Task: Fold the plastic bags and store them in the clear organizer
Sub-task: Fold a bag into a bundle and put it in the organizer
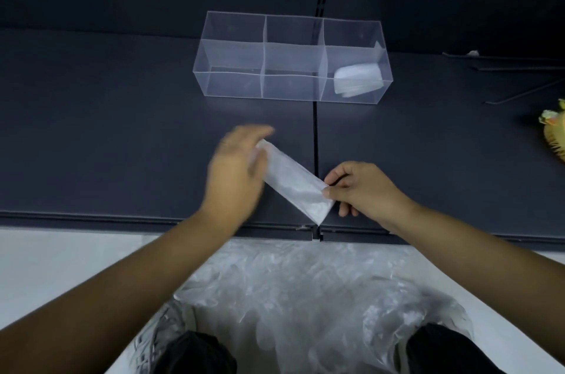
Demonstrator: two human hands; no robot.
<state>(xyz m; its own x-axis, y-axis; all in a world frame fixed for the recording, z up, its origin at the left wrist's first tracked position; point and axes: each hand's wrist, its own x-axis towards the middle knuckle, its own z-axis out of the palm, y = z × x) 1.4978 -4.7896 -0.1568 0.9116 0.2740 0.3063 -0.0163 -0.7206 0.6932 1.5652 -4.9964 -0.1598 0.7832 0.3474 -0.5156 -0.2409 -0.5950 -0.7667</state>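
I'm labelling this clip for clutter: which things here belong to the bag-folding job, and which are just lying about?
Job: folded bag strip, pinched by the right hand, left hand at its far end; clear organizer; folded bag in its right-end section; heap of loose plastic bags.
Lying about: yellow object at the right edge; thin metal rods; small white scrap.

I count one clear organizer, three compartments across; one folded bundle inside; one folded bag strip; one left hand, one right hand; one yellow object; one heap of loose bags, uncountable.
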